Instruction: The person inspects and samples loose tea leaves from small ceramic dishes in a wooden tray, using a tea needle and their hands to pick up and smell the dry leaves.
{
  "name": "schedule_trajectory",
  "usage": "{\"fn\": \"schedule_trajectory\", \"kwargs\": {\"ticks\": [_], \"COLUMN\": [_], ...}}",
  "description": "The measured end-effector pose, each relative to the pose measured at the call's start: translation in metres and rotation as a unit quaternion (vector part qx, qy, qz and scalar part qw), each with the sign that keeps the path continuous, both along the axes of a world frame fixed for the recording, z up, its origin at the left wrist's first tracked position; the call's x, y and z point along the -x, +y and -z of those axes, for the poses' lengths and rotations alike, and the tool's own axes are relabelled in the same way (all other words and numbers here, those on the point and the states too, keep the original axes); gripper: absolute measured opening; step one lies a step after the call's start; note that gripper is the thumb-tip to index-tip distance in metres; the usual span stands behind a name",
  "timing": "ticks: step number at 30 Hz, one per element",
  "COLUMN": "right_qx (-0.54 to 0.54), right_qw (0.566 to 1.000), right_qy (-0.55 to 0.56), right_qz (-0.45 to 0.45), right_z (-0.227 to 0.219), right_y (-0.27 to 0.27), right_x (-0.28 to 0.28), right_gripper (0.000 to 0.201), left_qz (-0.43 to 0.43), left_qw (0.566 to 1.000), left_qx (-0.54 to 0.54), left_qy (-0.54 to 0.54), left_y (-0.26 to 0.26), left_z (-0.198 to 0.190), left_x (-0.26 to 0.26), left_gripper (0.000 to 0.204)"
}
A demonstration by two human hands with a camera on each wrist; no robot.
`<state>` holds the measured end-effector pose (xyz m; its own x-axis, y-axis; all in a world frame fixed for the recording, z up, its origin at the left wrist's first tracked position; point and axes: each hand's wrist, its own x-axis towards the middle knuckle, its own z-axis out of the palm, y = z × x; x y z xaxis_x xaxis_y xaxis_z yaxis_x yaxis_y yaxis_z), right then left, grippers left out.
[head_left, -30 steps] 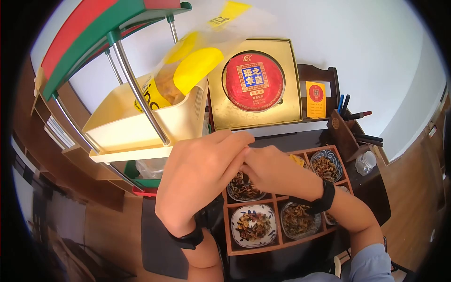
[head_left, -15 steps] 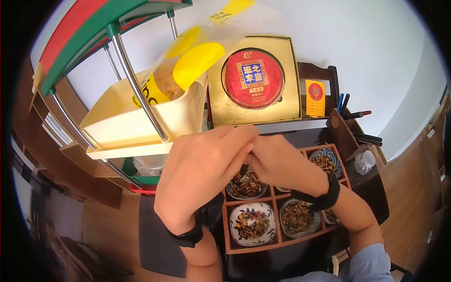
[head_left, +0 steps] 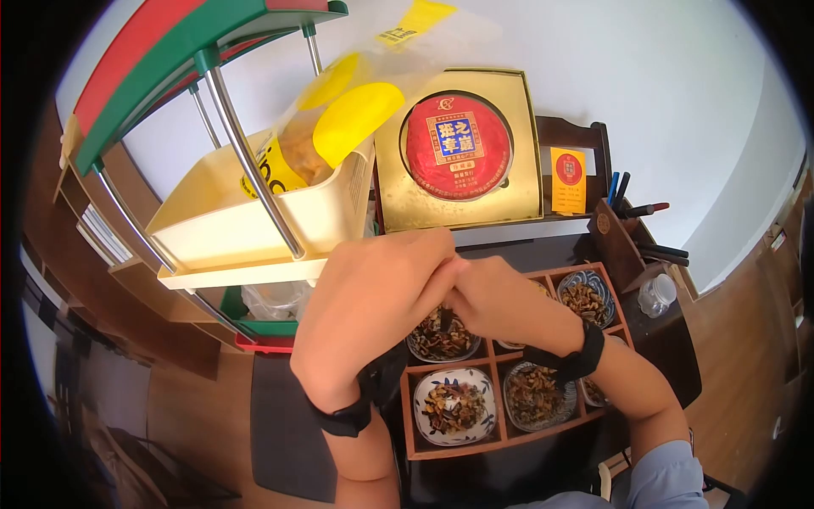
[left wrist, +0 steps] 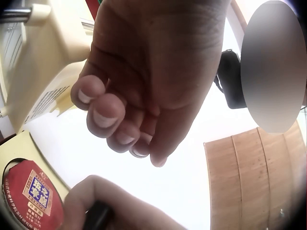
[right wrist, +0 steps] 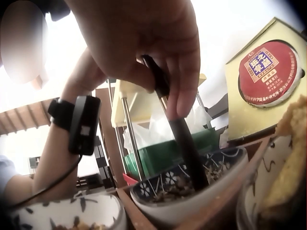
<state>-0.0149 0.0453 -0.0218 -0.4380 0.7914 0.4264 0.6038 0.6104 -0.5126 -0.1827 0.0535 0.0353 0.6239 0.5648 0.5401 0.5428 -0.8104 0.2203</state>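
In the head view my left hand (head_left: pixel 369 293) and right hand (head_left: pixel 517 301) meet at the fingertips above a compartmented wooden tray (head_left: pixel 498 399). My right thumb and fingers pinch a dark, pen-like stick (right wrist: pixel 184 143) with a shiny band. It points down, its lower end overlapping a blue-and-white bowl (right wrist: pixel 172 215) of dried bits in the right wrist view. The left wrist view shows my left fingers (left wrist: pixel 105 117) curled in toward the thumb, with nothing visible between them. From the head, much of the stick is hidden behind the hands.
More patterned bowls (head_left: pixel 424 428) of dried pieces fill the tray. Behind it stands a gold box (head_left: pixel 526 191) with a red disc (head_left: pixel 458 182). A cream bin (head_left: pixel 326 225) on a rack is at left; a pen holder (head_left: pixel 615 246) and glass jar (head_left: pixel 657 294) are at right.
My left hand has shifted slightly right. The two hands stay close together over the tray, and the right hand has barely moved.
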Motion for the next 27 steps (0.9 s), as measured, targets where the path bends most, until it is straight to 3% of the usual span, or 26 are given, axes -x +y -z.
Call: {"fn": "schedule_trajectory", "kwargs": {"ticks": [4,6,10,13,18,21,24,27], "right_qx": [-0.018,-0.049,-0.12,-0.064,-0.028,0.033,0.072,0.014], "right_qw": [0.999,0.998,0.992,0.996,0.987,0.986,0.977,0.991], "right_qy": [0.049,-0.023,-0.005,0.053,0.095,0.133,0.155,0.092], "right_qz": [0.013,-0.007,-0.044,-0.022,-0.126,-0.098,-0.127,-0.095], "right_z": [0.001,0.023,0.017,0.008,0.007,-0.002,0.016,0.013], "right_y": [0.001,0.008,0.008,0.006,0.005,0.004,0.01,0.006], "right_x": [-0.003,-0.005,-0.01,-0.014,-0.025,-0.03,-0.029,-0.027], "right_gripper": [0.011,0.012,0.01,0.012,0.026,0.027,0.031,0.025], "left_qz": [0.023,0.009,0.037,0.035,0.095,0.106,0.118,0.108], "left_qw": [1.0,0.998,0.997,0.996,0.981,0.979,0.977,0.977], "left_qx": [-0.014,-0.023,-0.051,-0.061,-0.132,-0.131,-0.157,-0.179], "left_qy": [-0.006,0.049,0.055,0.047,0.102,0.117,0.08,0.052], "left_y": [0.004,-0.001,-0.001,-0.01,-0.011,-0.013,-0.015,-0.012], "left_z": [0.006,0.002,0.009,0.005,0.021,0.021,0.021,0.025], "left_x": [-0.011,-0.015,-0.025,-0.033,-0.047,-0.047,-0.047,-0.041], "left_gripper": [0.02,0.018,0.016,0.015,0.016,0.02,0.023,0.023]}}
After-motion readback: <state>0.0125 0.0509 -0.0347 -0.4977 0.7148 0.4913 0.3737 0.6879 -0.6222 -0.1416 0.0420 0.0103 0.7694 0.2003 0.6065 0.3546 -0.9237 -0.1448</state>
